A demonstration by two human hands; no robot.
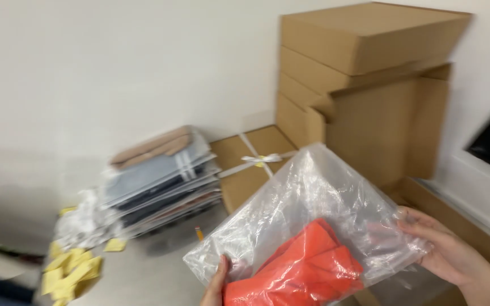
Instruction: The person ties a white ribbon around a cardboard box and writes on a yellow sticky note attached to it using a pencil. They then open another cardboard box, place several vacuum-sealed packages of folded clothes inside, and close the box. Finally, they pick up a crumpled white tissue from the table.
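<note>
Holding a clear plastic bag (307,209) containing orange cloth (307,269).

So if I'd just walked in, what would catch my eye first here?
The bright orange garment inside a clear plastic bag, held low in the middle by the left hand and right hand. Behind, cardboard boxes are stacked at upper right.

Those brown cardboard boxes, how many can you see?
About 6, though blur may hide some. Four closed boxes are stacked against the wall, an open box stands in front of them, and a ribbon-tied box lies beside the pile of bagged clothes.
</note>
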